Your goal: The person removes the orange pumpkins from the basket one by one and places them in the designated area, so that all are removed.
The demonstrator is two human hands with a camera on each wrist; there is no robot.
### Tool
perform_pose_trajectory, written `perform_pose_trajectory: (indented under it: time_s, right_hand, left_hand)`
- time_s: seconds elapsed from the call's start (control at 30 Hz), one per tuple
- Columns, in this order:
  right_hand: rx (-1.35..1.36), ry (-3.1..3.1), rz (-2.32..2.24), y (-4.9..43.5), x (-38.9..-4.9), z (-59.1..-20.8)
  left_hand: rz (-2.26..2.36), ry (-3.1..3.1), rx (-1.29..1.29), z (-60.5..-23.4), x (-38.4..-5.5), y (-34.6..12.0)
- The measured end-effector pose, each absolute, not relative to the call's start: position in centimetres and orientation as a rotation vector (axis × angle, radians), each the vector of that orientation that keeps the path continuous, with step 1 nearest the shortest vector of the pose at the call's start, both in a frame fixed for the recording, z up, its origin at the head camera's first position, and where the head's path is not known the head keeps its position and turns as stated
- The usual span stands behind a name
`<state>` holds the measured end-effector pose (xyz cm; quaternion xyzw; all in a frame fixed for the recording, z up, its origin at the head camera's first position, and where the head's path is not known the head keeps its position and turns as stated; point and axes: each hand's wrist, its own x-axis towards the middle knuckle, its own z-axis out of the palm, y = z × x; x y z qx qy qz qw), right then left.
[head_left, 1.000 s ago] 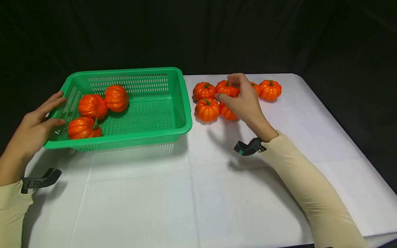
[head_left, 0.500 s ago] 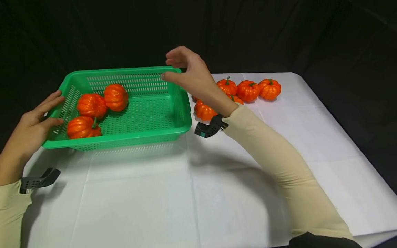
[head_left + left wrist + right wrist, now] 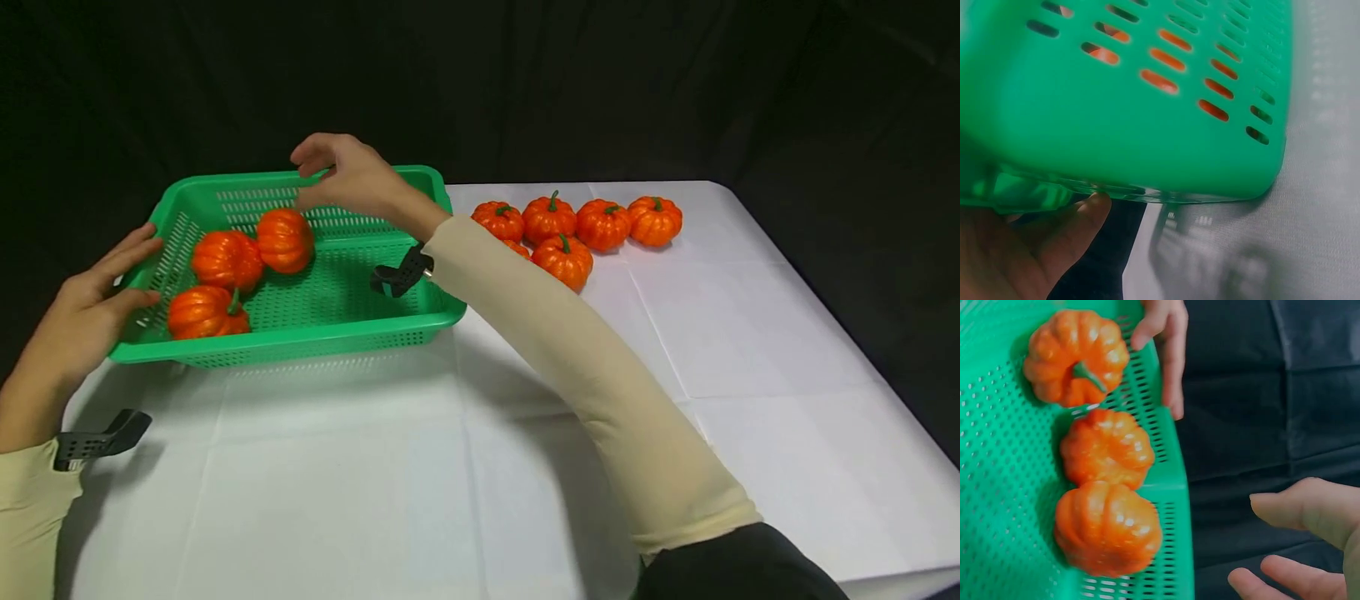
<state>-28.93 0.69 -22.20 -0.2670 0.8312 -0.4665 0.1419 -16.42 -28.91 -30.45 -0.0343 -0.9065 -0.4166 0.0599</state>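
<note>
A green plastic basket (image 3: 360, 329) holds a group of three orange pumpkins. One pumpkin (image 3: 285, 240) stands at the back, another (image 3: 227, 260) beside it, and a third (image 3: 206, 312) lies near the front left corner with its green stem to the right. My left hand (image 3: 90, 300) holds the basket's left rim, thumb over the inner side in the right wrist view. My right hand (image 3: 348, 177) hovers over the basket's back edge, above and right of the rear pumpkin. Its thumb (image 3: 1297, 506) and fingers are apart, with nothing between them.
Right of the basket, several more pumpkins (image 3: 564, 260) sit close together on the white-covered table (image 3: 750, 333). My right sleeve (image 3: 570, 358) hides part of one. A black cloth (image 3: 600, 83) hangs behind the table.
My right hand has travelled left from above the pumpkins on the table, across the basket's right end, to its back edge, carrying nothing. The left hand and the basket stay in place.
</note>
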Motion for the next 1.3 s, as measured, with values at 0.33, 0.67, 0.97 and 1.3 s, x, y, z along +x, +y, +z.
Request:
perform_pose_trajectory:
  time_s: [0.33,0.67,0.97,1.3]
  right_hand:
    - [-0.622,2.438,-1.192,-3.9,-30.9,-23.4]
    - [-0.738,2.451,-0.861,-5.8,-31.2,-26.4]
    - [-0.765,2.508,-0.749,-5.7,-30.7,-26.8]
    - [-0.766,2.525,-0.591,-6.0,-30.8,-26.9]
  left_hand:
    - [-1.246,-2.746,-0.102,-29.8,-16.2,-28.8]
    - [-1.234,-2.75,-0.101,-30.2,-16.4,-29.2]
    - [-1.239,-2.712,-0.108,-30.2,-16.4,-28.8]
    - [-1.252,-2.701,-0.108,-30.1,-16.4,-28.8]
